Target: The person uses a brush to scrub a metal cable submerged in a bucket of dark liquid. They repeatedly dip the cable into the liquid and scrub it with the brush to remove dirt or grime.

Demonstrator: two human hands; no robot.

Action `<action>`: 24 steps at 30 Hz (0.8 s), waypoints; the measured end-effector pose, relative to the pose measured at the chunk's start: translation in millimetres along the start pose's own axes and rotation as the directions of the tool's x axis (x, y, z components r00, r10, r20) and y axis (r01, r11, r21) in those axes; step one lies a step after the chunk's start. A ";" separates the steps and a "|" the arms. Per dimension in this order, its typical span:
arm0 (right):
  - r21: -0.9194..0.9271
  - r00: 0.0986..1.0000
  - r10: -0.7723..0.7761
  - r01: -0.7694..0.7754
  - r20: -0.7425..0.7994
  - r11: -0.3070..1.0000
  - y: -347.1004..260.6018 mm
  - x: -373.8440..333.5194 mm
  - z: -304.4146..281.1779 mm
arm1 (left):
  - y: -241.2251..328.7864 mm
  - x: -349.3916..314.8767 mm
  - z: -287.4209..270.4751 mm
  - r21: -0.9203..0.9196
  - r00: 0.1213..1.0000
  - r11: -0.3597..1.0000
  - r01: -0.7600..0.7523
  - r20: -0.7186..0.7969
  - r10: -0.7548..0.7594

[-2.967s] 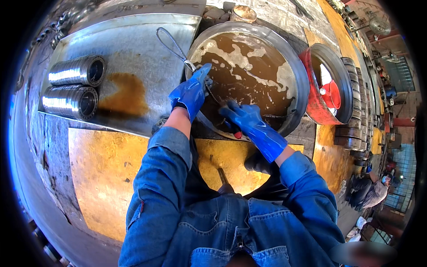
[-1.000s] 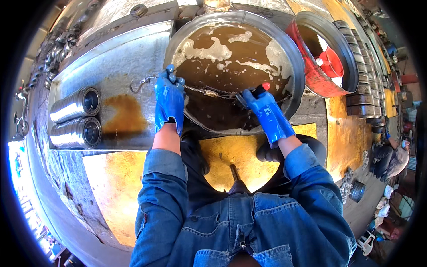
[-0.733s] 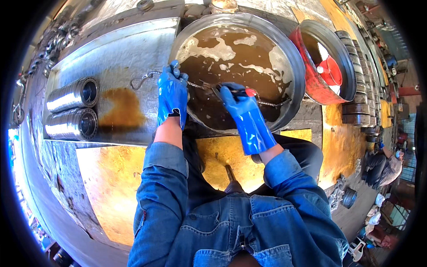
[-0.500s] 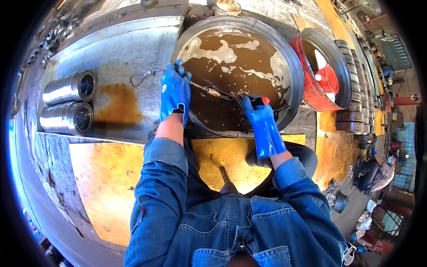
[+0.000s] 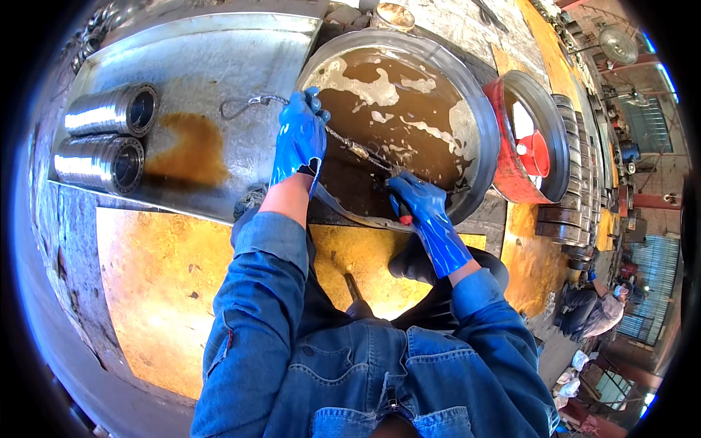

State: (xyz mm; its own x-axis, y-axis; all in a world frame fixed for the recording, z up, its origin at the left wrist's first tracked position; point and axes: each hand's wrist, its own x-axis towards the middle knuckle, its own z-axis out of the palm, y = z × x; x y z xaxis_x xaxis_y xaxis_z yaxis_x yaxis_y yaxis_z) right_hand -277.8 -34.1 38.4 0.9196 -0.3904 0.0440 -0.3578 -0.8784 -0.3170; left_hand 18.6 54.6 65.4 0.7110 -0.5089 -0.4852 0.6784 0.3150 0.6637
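Observation:
My left hand (image 5: 299, 135), in a blue rubber glove, is closed round a steel wire rope (image 5: 358, 150) at the left rim of a round metal tub (image 5: 482, 120). The rope's looped end (image 5: 235, 109) sticks out to the left over the tray; the rest slants down to the right over brown, foamy liquid (image 5: 380, 142). My right hand (image 5: 423, 198), gloved alike, is closed on a tool with a red-ended handle (image 5: 406, 219) near the tub's near rim. The tool's working end is hidden, and the rope's lower end runs close beside this hand.
Left of the tub lies a metal tray (image 5: 204, 55) with two stacks of shiny rings (image 5: 98, 162) and a brown puddle (image 5: 186, 150). To the right stand a red drum section (image 5: 504, 179) holding a red funnel-like piece (image 5: 534, 153) and more rings (image 5: 566, 212). Another person (image 5: 595, 310) sits far right.
My right hand has turned, so the handle's red end now points down toward me instead of right. My left hand keeps its grip on the rope. The whole view has shifted slightly.

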 end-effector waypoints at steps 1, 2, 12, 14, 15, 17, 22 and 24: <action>0.085 0.998 0.040 -0.044 0.046 0.995 -20.0 11.0 -10.3 | 0.7 -2.6 -4.7 0.006 1.000 1.000 0.001 -0.024 -0.001; 0.157 0.992 0.084 -0.098 0.092 0.983 -41.1 21.9 -24.8 | 4.2 -6.4 -4.1 0.007 0.999 1.000 0.002 -0.038 -0.001; 0.200 0.997 -0.005 0.019 -0.073 0.980 -27.3 24.9 3.1 | 2.7 -6.3 -6.8 0.124 0.999 0.991 -0.050 0.000 0.051; 0.257 0.947 0.002 0.086 -0.322 0.963 -6.1 4.4 10.8 | 5.6 5.9 -4.3 0.079 0.998 0.997 -0.012 -0.053 0.016; 0.358 0.955 0.135 -0.034 -0.262 0.933 -6.0 2.9 7.5 | 5.1 11.7 -5.6 0.060 0.996 0.998 0.006 -0.091 0.000; 0.518 0.911 0.405 -0.310 -0.080 0.797 -13.7 -12.3 -5.9 | 8.5 4.1 1.2 0.198 0.992 0.980 0.033 -0.122 -0.009; 0.665 0.797 0.558 -0.547 0.230 0.508 -4.5 -9.7 -5.0 | 11.4 -0.2 8.3 0.310 0.998 0.949 -0.061 -0.001 0.065; 0.636 0.768 0.582 -0.595 0.269 0.491 -15.0 -7.6 -25.5 | 16.1 -6.9 11.6 0.351 0.997 0.934 -0.071 0.037 0.062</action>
State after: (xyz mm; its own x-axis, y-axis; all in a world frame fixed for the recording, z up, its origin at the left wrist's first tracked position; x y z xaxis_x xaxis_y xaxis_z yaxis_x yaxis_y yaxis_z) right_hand -283.6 -25.0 66.9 0.5411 -0.7369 -0.4052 -0.6194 -0.0234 -0.7847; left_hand 22.5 54.0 86.0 0.7448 -0.5172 -0.4217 0.5178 0.0494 0.8541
